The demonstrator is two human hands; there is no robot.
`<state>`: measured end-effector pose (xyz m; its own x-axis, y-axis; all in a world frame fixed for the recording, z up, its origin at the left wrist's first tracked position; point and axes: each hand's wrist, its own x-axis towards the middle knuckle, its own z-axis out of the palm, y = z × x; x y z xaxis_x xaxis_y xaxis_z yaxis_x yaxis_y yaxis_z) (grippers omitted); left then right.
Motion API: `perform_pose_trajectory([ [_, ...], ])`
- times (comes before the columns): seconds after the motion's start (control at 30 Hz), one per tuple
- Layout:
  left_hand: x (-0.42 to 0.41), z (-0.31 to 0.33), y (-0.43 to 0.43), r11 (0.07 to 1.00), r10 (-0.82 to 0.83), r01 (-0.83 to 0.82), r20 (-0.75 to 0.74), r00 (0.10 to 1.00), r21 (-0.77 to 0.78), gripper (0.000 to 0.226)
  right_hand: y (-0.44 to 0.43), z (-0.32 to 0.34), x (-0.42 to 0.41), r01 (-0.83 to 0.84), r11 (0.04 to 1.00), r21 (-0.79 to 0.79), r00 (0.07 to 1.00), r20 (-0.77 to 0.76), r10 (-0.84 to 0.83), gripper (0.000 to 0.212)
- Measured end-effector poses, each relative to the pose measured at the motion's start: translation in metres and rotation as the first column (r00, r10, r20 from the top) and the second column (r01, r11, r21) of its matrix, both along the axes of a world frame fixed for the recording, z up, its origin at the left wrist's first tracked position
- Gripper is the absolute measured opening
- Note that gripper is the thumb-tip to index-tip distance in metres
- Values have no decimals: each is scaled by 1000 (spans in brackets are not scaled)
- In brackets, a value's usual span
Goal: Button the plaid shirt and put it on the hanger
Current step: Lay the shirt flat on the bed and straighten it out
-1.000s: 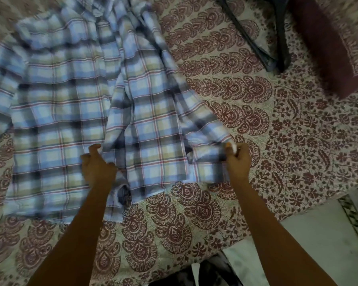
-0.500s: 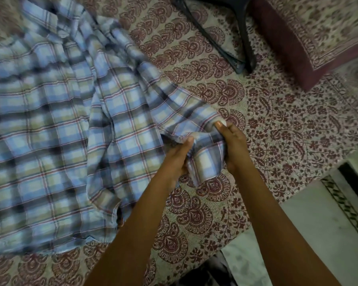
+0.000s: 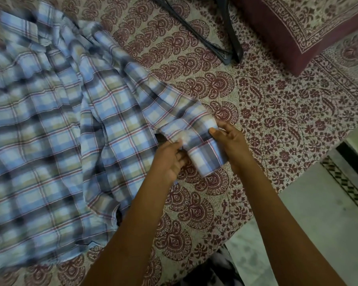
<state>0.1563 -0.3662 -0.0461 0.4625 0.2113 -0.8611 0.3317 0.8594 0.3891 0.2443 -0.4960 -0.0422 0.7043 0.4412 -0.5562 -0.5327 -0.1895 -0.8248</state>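
— Changed since a second ago?
— Left hand gone from the hem to the cuff, pinching it opposite the right hand, also closed on it.
— Fabric?
— Soft, rumpled blue-and-tan plaid shirt, spread on a maroon block-printed bedsheet. Thin black hanger well apart, near a pillow.

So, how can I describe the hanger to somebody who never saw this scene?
Start from the patterned bedsheet and look at its far edge, between the plaid shirt and the maroon pillow. The black hanger lies there, plain, thin and dark, touched by neither hand.
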Motion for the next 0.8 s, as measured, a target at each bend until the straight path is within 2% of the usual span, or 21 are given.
perform_pose_trajectory([
  [0.1, -1, 1, 7, 999, 53, -53, 49, 997, 12, 12, -9, -6, -1, -212, 976, -57, 974, -94, 206, 29],
  [0.17, -2, 0, 10, 998, 52, -55, 76, 996, 40, 10, -12, -9, -7, -379, 924, -51, 903, -238, 358, 40],
  [0.2, -2, 1, 10, 997, 31, -37, 97, 995, 60, 11, -13, -11, -10, -402, 915, -17, 876, -298, 380, 40],
  [0.27, -2, 0, 10, 992, -38, 21, 135, 990, 123, 20, -14, -12, -14, -320, 946, 49, 870, -380, 314, 33],
  [0.37, -2, 2, 9, 975, -39, 14, 112, 993, 221, 35, -13, -13, -14, -96, 995, 8, 911, -402, 91, 20],
  [0.5, 7, 4, -4, 951, -36, 16, 59, 998, 309, 32, -8, -12, -7, 196, 980, -40, 907, -373, -197, 16],
  [0.6, 18, 3, -14, 947, -23, 6, 48, 999, 320, 35, -7, -11, -5, 165, 985, -43, 908, -384, -169, 34],
  [0.67, 25, 0, -17, 953, -7, -6, 43, 999, 304, 38, -11, -13, -2, 164, 982, -92, 935, -302, -184, 33],
  [0.8, 37, -9, -27, 966, -79, 76, 0, 997, 246, 47, -29, -19, 15, 303, 944, -132, 950, -40, -311, 26],
])
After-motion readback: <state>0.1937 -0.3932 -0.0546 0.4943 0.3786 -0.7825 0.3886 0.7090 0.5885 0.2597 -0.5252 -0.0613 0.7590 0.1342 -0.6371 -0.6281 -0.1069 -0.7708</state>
